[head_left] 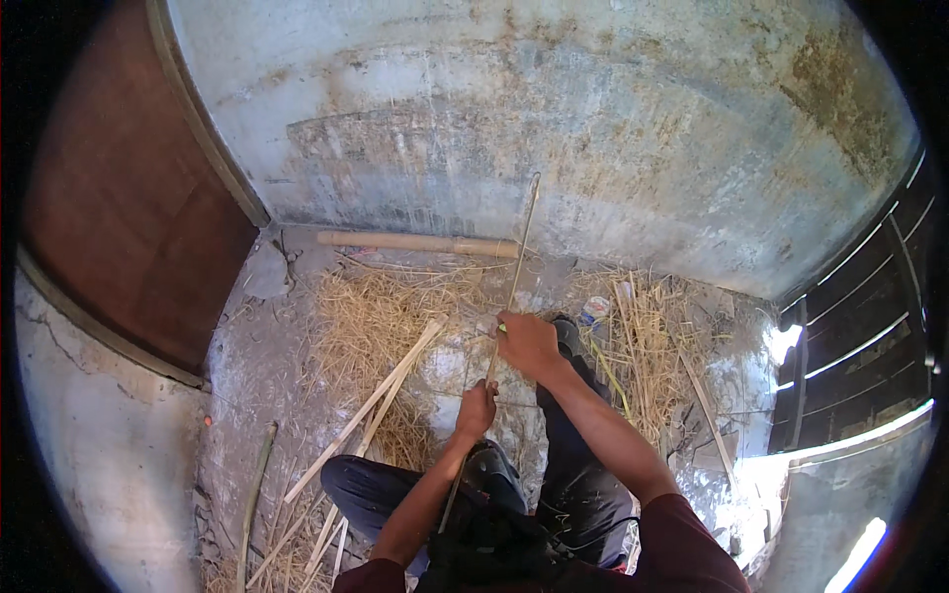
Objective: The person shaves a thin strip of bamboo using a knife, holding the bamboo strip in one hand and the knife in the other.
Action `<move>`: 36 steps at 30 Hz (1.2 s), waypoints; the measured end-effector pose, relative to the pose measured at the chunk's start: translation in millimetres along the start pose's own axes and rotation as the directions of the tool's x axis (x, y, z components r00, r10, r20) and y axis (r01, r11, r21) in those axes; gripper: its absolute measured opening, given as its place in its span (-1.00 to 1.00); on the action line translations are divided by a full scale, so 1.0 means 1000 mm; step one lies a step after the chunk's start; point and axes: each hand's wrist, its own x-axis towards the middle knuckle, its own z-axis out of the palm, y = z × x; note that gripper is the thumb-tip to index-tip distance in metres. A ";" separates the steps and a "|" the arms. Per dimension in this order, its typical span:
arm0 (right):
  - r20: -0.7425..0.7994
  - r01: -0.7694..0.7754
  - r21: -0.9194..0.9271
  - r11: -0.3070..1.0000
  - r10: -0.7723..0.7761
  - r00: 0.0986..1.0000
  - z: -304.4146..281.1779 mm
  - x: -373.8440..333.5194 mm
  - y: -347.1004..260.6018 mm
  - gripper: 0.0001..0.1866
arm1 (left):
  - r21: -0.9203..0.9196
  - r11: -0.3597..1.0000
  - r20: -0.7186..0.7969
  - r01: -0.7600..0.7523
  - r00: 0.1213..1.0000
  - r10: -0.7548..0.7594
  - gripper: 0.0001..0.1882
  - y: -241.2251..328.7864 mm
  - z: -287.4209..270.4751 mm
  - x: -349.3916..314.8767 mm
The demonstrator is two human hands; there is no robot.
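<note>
A long, thin strip (pixel 521 259), which looks like split bamboo, slants from near my lap up toward the wall. My left hand (pixel 477 410) is closed around its lower part, close above my shoe. Farther along, my right hand (pixel 527 344) is also closed on the strip. A small yellow-green bit shows at the right hand's fingers; I cannot make out what it is. Below my left hand the strip passes beside my leg toward my body. Several pale split bamboo strips (pixel 366 415) lie on the floor left of my hands.
A bamboo pole (pixel 420 243) lies along the wall's foot (pixel 554 212). Shavings are heaped at left (pixel 361 316) and right (pixel 652 346), with a small round container (pixel 595 310) beside the right heap. A greenish stick (pixel 259 494) lies near a brown door (pixel 129 198). Dark slats (pixel 860 336) stand at right.
</note>
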 end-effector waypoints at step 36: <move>0.355 0.001 -0.267 0.964 0.097 0.930 0.054 0.026 0.016 -0.42 | -0.124 0.992 0.094 -0.037 0.994 0.049 -0.47 0.007 -0.001 0.009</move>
